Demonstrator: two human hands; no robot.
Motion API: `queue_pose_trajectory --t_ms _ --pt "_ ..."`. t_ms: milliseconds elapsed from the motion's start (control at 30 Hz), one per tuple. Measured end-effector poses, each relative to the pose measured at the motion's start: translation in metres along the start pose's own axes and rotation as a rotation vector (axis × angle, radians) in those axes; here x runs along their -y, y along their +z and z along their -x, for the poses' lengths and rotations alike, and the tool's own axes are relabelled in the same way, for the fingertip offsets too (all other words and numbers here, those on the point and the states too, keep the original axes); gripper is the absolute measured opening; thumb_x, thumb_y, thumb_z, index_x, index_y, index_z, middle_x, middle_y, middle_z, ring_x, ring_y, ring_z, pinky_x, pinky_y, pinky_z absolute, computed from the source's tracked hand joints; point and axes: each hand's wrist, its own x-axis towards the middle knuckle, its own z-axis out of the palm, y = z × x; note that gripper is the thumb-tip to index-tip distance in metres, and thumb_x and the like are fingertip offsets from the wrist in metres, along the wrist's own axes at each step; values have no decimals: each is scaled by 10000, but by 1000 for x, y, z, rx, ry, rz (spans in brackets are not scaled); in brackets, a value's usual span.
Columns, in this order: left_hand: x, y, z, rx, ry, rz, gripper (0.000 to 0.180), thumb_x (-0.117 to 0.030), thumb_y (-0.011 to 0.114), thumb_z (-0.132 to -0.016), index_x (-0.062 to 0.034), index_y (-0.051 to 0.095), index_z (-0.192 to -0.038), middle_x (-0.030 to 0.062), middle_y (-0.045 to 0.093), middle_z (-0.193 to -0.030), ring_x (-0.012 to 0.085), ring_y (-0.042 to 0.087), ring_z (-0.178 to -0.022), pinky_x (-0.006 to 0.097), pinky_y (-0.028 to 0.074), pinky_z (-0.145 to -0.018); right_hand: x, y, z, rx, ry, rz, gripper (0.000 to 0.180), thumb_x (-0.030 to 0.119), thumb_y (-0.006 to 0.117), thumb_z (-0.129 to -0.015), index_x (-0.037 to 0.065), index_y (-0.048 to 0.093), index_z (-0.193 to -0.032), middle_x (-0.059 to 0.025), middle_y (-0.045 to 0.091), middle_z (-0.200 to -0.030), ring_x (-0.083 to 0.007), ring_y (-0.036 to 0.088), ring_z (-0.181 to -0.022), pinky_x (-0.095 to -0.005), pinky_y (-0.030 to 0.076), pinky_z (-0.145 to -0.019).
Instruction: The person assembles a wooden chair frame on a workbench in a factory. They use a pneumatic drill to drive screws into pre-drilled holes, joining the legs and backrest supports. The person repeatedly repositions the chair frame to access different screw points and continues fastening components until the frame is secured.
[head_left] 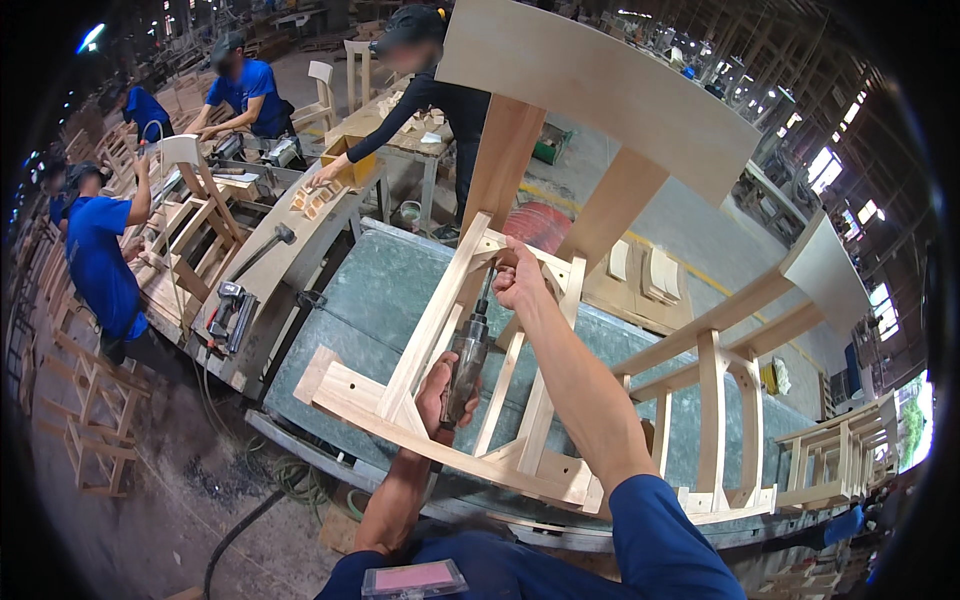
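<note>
Both hands were busy inside the pale unfinished wooden chair frame [470, 330] lying on its back at the centre of the frame, on the grey metal-topped table [380, 290]. Left hand [440, 395] was clenched around the body of a slim grey pneumatic driver [466, 355], its tip pointing up toward the seat-rail corner. Right hand [520, 280] gripped that corner joint, steadying it. Fastening the joint seemed to be the step in hand; it would call for keeping the tool square to the wood. A second chair frame [730, 400] lay at right, and a black nail gun [232, 312] at left.
</note>
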Motion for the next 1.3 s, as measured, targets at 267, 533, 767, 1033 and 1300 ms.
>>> queue_pose_trajectory --t_ms 267,533,767,1033,1300 --pt "-1 3 -1 17 -41 5 331 -426 513 -1011 -186 425 -1221 138 592 -904 196 576 -595 280 434 -411 4 -4 -3 19 3 -19 400 359 798 -775 133 475 -706 56 318 -562 -47 282 -417 -174 248 -365" --pt "0 3 -1 11 -59 29 311 -424 460 -1032 -200 425 -1244 141 599 -909 195 576 -596 277 443 -418 4 1 4 6 34 -49 378 349 773 -809 140 475 -709 52 333 -559 -52 286 -407 -179 255 -359" --pt "0 5 -5 52 -44 30 311 -418 441 -1039 -196 413 -1255 145 603 -909 193 574 -593 285 446 -411 4 -4 0 22 17 -46 381 355 766 -819 143 466 -720 51 333 -553 -56 300 -402 -183 259 -357" --pt "2 1 -8 33 -41 13 315 -442 445 -1033 -213 424 -1248 152 604 -927 196 583 -589 278 450 -399 3 -2 -1 25 36 -41 427 378 773 -807 149 417 -753 58 283 -595 -49 258 -425 -190 226 -371" --pt "9 9 -9 1 -29 -6 313 -413 459 -1033 -184 438 -1245 131 609 -902 182 578 -583 271 440 -408 7 -10 -5 -9 14 -62 427 403 780 -791 159 452 -670 64 302 -535 -52 271 -389 -184 228 -350"
